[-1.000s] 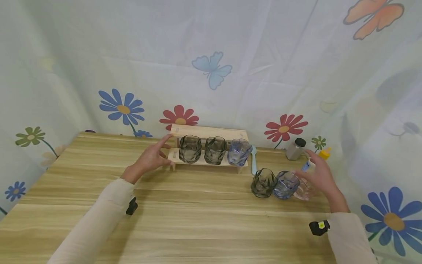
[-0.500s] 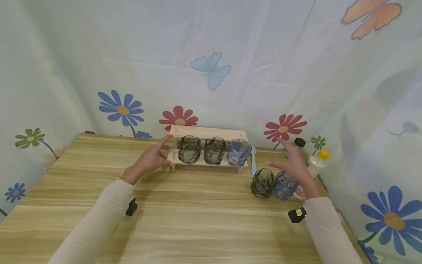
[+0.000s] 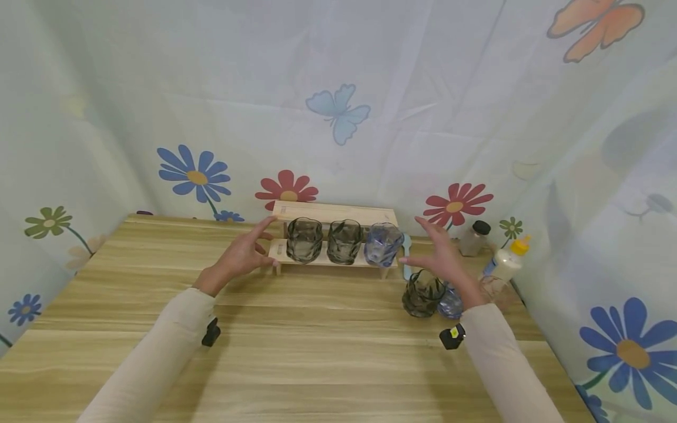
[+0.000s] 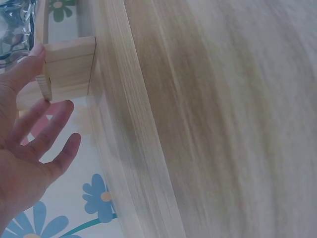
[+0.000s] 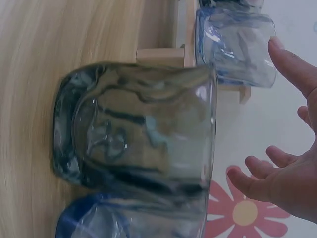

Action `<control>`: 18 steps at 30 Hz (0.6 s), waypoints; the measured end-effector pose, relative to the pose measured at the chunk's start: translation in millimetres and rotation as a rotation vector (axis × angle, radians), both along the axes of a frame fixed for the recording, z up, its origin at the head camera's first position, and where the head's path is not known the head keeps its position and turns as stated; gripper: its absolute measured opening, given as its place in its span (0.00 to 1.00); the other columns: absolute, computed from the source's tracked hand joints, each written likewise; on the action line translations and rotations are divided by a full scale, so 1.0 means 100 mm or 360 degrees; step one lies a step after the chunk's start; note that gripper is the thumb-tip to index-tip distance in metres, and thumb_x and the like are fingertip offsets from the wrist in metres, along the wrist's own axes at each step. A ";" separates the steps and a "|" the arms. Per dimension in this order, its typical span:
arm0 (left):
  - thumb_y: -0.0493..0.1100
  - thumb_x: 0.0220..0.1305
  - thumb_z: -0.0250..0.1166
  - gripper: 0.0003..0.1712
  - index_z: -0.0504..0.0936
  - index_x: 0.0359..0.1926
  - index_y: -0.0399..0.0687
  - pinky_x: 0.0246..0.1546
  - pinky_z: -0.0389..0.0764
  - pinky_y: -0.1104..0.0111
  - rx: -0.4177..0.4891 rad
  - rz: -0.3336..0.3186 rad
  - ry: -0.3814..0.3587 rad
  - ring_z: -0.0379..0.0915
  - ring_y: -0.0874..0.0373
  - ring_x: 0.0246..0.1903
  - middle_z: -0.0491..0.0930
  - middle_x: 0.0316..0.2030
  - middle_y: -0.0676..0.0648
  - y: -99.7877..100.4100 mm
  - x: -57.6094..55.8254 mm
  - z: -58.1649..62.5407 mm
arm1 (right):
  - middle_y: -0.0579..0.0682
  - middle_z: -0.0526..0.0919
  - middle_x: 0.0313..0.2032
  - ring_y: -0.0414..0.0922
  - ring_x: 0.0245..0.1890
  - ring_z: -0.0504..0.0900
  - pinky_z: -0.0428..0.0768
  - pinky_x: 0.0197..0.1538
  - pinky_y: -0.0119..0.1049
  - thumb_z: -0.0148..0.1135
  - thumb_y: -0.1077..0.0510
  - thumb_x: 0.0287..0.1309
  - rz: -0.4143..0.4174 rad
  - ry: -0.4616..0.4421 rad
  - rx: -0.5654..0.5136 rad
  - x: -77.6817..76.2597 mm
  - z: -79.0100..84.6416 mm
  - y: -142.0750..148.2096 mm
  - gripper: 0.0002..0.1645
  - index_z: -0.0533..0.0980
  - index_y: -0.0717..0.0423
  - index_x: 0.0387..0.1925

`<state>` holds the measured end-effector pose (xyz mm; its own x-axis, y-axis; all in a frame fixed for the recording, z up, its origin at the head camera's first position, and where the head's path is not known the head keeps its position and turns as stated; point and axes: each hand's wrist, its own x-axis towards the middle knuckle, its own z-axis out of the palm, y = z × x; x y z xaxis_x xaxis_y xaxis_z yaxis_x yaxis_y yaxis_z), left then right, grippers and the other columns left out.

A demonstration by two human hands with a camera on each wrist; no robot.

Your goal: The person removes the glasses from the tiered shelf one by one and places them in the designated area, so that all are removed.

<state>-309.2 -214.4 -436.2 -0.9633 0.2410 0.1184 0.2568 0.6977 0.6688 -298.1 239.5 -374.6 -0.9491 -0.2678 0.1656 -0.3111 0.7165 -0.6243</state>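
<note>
A two-step wooden rack (image 3: 333,210) stands against the back cloth. On its lower step sit two smoky grey glasses (image 3: 304,240) and a pale blue glass (image 3: 383,243). My left hand (image 3: 236,258) holds the rack's left end between thumb and index finger; in the left wrist view the thumb lies on the step's end (image 4: 43,74). My right hand (image 3: 441,255) hovers by the rack's right end, fingers spread, thumb toward the pale blue glass, holding nothing. Below it on the table stand another grey glass (image 3: 423,294) and a partly hidden blue glass (image 3: 451,301).
A light blue spoon (image 3: 406,269) lies right of the rack, partly behind my right hand. Farther right are a pinkish clear glass (image 3: 494,291), a black-capped jar (image 3: 474,239) and a white bottle with a yellow tip (image 3: 505,262). A flowered cloth hangs behind the table (image 3: 317,346).
My right hand has moved left from beside the pinkish glass and the bottles to the rack's right end, still empty. The left hand has stayed at the rack's left end.
</note>
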 end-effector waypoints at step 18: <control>0.43 0.53 0.78 0.63 0.46 0.79 0.65 0.42 0.83 0.50 0.0002 -0.0012 -0.0004 0.83 0.40 0.46 0.75 0.64 0.34 -0.01 0.02 0.02 | 0.72 0.47 0.70 0.67 0.66 0.60 0.67 0.63 0.67 0.77 0.53 0.53 0.0036 -0.0165 -0.0120 -0.12 -0.12 -0.49 0.60 0.50 0.45 0.79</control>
<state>-307.1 -215.6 -434.1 -0.9617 0.2483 0.1165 0.2606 0.6950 0.6701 -309.8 190.0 -386.4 -0.9560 -0.2801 0.0876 -0.2579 0.6596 -0.7060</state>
